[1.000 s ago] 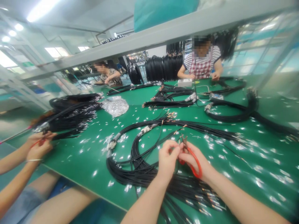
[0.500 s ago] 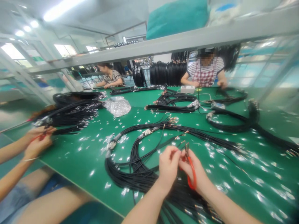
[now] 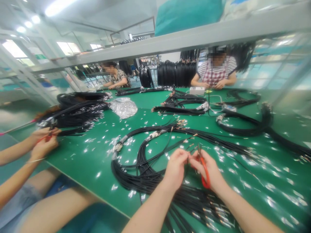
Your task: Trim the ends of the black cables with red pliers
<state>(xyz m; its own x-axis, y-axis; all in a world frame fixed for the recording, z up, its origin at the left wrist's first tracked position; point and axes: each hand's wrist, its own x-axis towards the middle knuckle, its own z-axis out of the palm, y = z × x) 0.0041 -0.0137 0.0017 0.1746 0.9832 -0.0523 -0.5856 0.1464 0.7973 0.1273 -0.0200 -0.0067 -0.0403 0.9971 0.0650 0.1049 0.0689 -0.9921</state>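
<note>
My left hand (image 3: pixel 178 163) is closed in a pinch around a thin black cable (image 3: pixel 191 150) whose tip pokes out just past the fingers. Right beside it, fingertips nearly touching, my right hand (image 3: pixel 205 165) grips red-handled scissors (image 3: pixel 206 176), their dark blades pointing up and away. The fingers hide part of the cable and of the scissors. Under both wrists lies a large curved bundle of black cables (image 3: pixel 136 183) with metal ends, some wrapped in clear film.
Small clear plastic scraps (image 3: pixel 98 174) litter the green table (image 3: pixel 80 161). A clear bag (image 3: pixel 123 107) lies farther back by a cable pile (image 3: pixel 80 110). A co-worker's hands (image 3: pixel 46 140) hold a red-handled tool at left. Two people sit across, under a grey shelf beam (image 3: pixel 145 48).
The whole view has shifted slightly. My hands stay close together with the cable and scissors. The co-worker across at right has brought both hands together.
</note>
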